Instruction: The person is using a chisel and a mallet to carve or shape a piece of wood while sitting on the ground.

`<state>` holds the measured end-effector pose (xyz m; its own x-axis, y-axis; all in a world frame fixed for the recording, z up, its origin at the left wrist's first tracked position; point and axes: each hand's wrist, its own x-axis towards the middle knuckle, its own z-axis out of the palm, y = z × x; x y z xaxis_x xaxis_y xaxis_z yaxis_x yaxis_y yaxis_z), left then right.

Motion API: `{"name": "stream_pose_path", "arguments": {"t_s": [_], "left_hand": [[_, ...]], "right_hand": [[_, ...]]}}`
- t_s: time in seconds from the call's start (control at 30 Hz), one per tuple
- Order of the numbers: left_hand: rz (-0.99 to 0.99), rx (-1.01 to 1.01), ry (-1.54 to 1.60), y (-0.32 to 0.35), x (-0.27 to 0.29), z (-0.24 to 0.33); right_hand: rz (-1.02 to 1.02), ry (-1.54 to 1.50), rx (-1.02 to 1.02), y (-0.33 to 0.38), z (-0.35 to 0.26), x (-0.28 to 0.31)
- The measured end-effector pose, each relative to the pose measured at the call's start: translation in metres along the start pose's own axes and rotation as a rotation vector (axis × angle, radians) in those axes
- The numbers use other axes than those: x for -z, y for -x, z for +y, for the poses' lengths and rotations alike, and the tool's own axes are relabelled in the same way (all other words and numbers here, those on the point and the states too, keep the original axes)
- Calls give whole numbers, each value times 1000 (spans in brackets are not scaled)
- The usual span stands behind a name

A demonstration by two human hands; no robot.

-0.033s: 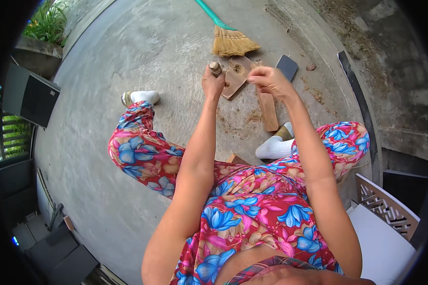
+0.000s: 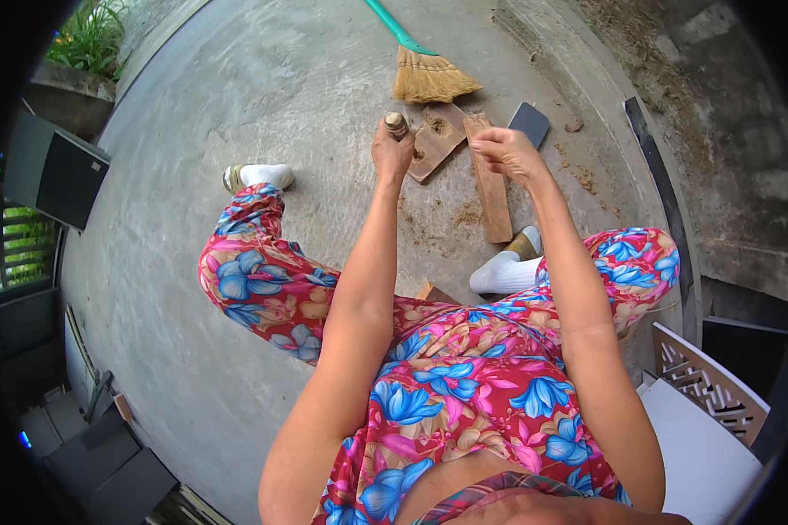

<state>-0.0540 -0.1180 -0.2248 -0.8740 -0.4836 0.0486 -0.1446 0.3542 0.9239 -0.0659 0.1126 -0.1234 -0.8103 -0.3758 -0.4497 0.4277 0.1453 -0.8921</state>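
My left hand (image 2: 391,156) is closed round an upright tool with a round wooden handle (image 2: 396,122). Only the handle's top end shows above the fist; the lower part is hidden. Right beside that fist lies a flat brown wooden board (image 2: 440,138) with round holes cut in it. My right hand (image 2: 512,156) hovers over a long wooden block (image 2: 492,203), its fingers half bent and a little apart, with nothing visible in them. A dark phone-like slab (image 2: 529,124) lies on the floor just beyond the right hand.
A straw broom (image 2: 429,77) with a green handle lies past the board. Wood shavings (image 2: 468,213) are scattered on the concrete floor (image 2: 166,227). Another wood piece (image 2: 435,293) sits between my legs. A white panel (image 2: 700,446) stands at the lower right.
My right hand has moved slightly right and down, uncovering more of the long block's far end. My left hand stays on the wooden-handled tool.
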Motion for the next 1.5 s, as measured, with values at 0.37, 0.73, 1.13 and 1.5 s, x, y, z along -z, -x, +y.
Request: {"name": "stream_pose_path", "arguments": {"t_s": [0.37, 0.73, 1.13, 1.5], "left_hand": [[11, 143, 106, -18, 30, -46], [196, 206, 155, -20, 19, -34], [201, 295, 202, -11, 24, -29], [148, 312, 318, -20, 19, -37]], "right_hand": [[476, 743, -166, -35, 206, 10], [358, 496, -75, -30, 183, 12], [105, 420, 194, -23, 42, -38], [-129, 879, 656, -4, -109, -146]]}}
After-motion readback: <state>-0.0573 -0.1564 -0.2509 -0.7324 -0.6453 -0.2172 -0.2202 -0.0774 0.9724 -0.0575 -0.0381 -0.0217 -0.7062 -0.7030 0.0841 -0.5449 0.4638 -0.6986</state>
